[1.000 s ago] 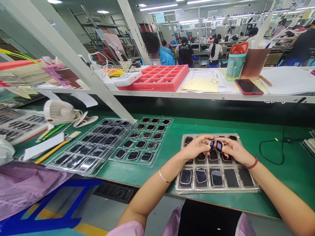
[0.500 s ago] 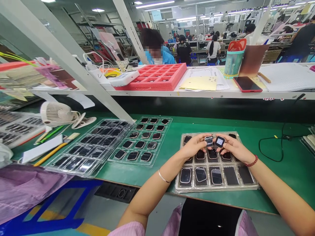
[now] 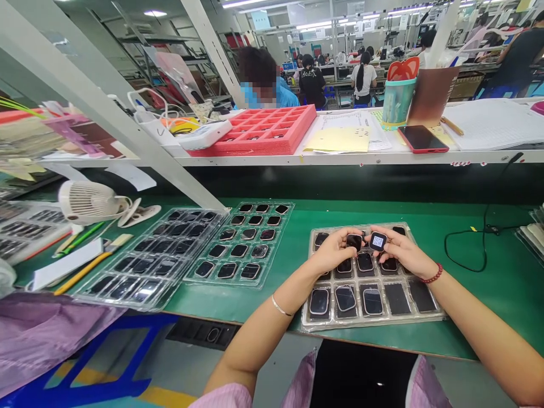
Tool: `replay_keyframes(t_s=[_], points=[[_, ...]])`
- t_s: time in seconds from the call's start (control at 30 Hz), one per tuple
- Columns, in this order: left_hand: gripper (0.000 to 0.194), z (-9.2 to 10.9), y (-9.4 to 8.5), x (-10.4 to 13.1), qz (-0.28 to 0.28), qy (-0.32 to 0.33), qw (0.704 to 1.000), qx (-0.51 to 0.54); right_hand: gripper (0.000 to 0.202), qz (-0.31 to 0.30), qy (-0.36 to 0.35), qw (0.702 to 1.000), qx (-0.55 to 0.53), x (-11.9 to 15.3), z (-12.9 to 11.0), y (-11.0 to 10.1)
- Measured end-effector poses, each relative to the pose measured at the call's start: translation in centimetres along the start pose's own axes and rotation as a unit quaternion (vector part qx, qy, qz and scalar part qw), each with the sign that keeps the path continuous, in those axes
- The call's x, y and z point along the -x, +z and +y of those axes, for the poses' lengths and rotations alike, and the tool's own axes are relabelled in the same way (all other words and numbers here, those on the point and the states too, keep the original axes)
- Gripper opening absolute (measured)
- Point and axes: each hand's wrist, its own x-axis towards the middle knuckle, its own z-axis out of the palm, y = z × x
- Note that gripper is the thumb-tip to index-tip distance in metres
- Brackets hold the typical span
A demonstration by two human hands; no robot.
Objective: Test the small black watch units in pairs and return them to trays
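Note:
My left hand [image 3: 334,250] pinches a dark, rounded-square smartwatch body [image 3: 354,242] with a glossy face. In my right hand [image 3: 403,253] is a second watch body [image 3: 378,242], its lit screen showing a white QR code. The two are held close side by side, a small gap between them. Both hands hover over a clear plastic tray [image 3: 312,327] on the green bench. Several similar watch bodies lie in its pockets, such as the one at the front left [image 3: 319,301]; two front-right pockets show only dark lining. Part of the back rows is hidden by my hands.
To the left lie a tray of watch bodies [image 3: 238,279] and stacked trays of dark glass pieces [image 3: 164,303]. A small fan [image 3: 87,202] and a brush [image 3: 87,272] are farther left. The shelf holds a red foam tray [image 3: 250,148] and a phone [image 3: 423,139]. A cable [image 3: 445,249] lies right.
The left watch body has turned, so its face now looks plain dark instead of reflective. It sits slightly farther from the right one. The camera view has shifted a little.

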Motion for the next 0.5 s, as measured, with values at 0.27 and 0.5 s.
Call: replay_keyframes(t_s=[0.27,0.5], points=[[0.043,-0.08,0.02,-0.03,-0.010,-0.002,1.000,-0.016,0.049,0.009,-0.002,1.000,-0.016,-0.17,0.47,-0.68],[0.039,-0.25,-0.07,0.00,-0.011,-0.002,1.000,-0.012,0.048,-0.026,-0.003,1.000,0.013,-0.10,0.05,-0.45]])
